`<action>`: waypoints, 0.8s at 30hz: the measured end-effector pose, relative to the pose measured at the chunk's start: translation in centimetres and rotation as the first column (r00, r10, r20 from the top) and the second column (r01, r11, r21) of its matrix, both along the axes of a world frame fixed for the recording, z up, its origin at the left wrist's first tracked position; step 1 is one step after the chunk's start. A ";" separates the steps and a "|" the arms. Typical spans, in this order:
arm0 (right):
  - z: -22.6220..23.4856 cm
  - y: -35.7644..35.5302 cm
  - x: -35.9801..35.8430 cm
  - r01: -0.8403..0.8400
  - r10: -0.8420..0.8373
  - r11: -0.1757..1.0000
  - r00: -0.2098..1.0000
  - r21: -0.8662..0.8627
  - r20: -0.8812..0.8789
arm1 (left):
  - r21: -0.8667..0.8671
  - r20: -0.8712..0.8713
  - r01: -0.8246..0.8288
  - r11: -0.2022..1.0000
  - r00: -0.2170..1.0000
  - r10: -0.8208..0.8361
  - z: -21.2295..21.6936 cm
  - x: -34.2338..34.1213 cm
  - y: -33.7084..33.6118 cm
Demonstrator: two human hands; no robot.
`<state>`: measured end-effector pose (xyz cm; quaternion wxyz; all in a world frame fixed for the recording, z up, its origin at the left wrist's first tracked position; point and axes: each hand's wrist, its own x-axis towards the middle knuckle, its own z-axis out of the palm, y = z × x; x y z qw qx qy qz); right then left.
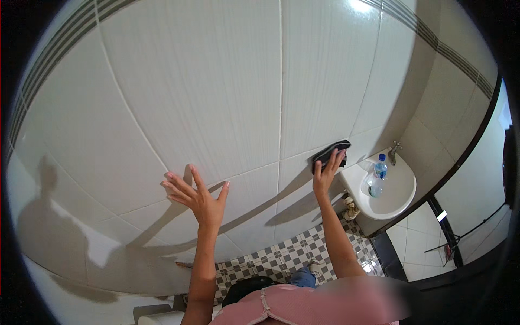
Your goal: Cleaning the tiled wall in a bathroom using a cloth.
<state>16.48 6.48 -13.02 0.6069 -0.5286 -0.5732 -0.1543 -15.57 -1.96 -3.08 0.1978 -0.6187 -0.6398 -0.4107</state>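
One cloth (330,153) under rt hand (326,174).

Wall tiles (216,81): glazed ceramic, smooth, semi-gloss, faint fine ribbing, light grout lines. Cloth (330,153) under the right hand (326,172): dark, soft, matt fabric. Sink (398,189) at right: glossy white ceramic, with a metal tap (394,154). Bottle (378,176) in it: clear plastic, blue cap. Floor (281,257): small checkered tiles, slight sheen.

Open wall: bare tiles (216,81) above and between both hands.
Blocked right: sink (398,197), bottle (378,176), tap (394,153).
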 end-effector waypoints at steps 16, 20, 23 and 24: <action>-1.2 -5.9 -19.3 -0.304 0.257 0.941 0.927 -0.146 -0.275 | -0.110 -0.090 -0.107 0.988 0.991 0.098 -0.6 -0.3 1.4; -1.3 -2.9 -11.3 -0.179 0.173 0.983 0.979 -0.049 -0.111 | -0.115 -0.100 -0.113 0.987 0.990 0.102 -0.9 0.0 1.8; -3.6 -2.0 -7.8 -0.100 0.091 0.993 0.987 -0.066 -0.129 | -0.072 -0.084 -0.087 0.994 0.993 0.081 -0.9 -0.9 1.7; -5.5 -1.6 -6.4 -0.062 0.038 0.993 0.974 -0.103 -0.223 | -0.074 -0.084 -0.072 0.995 0.994 0.066 -1.0 -0.6 1.9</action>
